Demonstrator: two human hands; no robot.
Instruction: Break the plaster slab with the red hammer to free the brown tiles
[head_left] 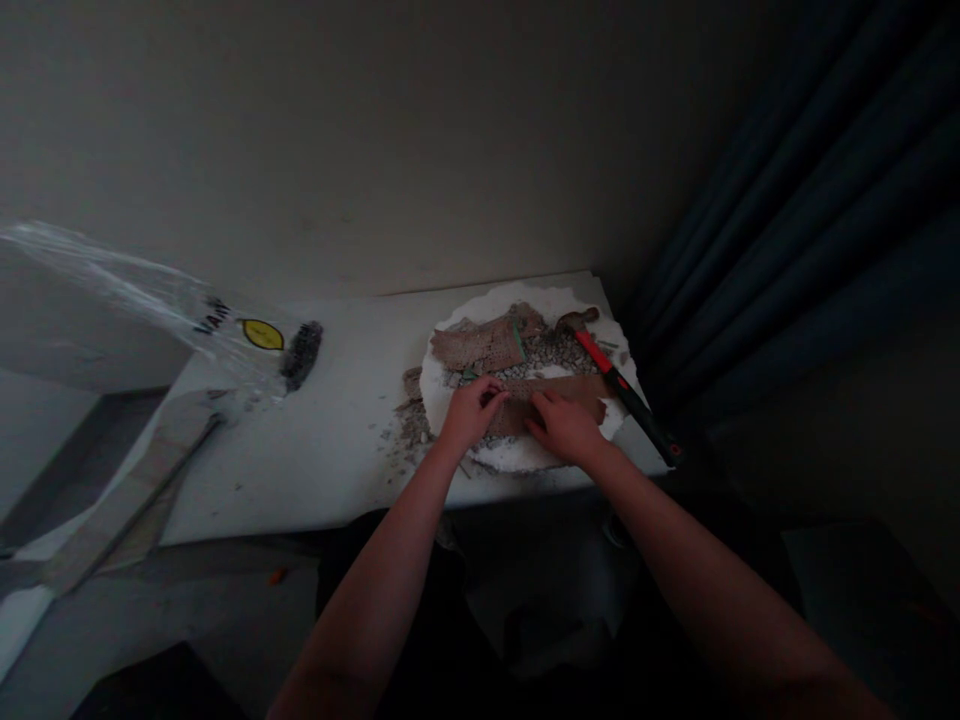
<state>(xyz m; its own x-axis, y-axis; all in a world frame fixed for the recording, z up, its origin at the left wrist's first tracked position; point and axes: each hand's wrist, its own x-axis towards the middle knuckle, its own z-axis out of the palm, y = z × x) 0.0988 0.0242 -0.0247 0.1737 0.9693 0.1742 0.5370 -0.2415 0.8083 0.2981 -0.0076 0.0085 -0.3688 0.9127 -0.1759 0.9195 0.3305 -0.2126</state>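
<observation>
A flat brown strip (585, 390) lies on a white, ragged-edged round sheet (600, 425) strewn with rubble. My left hand (469, 412) is at the strip's left end, thumb and fingers pinched together; anything small between them is too dark to make out. My right hand (564, 428) rests on the strip's near edge with its fingers curled against it. Beyond them is a second brown piece (476, 345), its surface cracked, with a green strip (519, 340) at its right end. A claw hammer (611, 375) with a red and black handle lies right of my right hand.
Grey stone chips (562, 350) cover part of the round sheet, and crumbs spill onto the white table (330, 440). A clear plastic bag (225, 335) with a yellow label holds dark chips at the left. Dark curtains (795, 200) hang at the right; a wall (375, 150) stands behind.
</observation>
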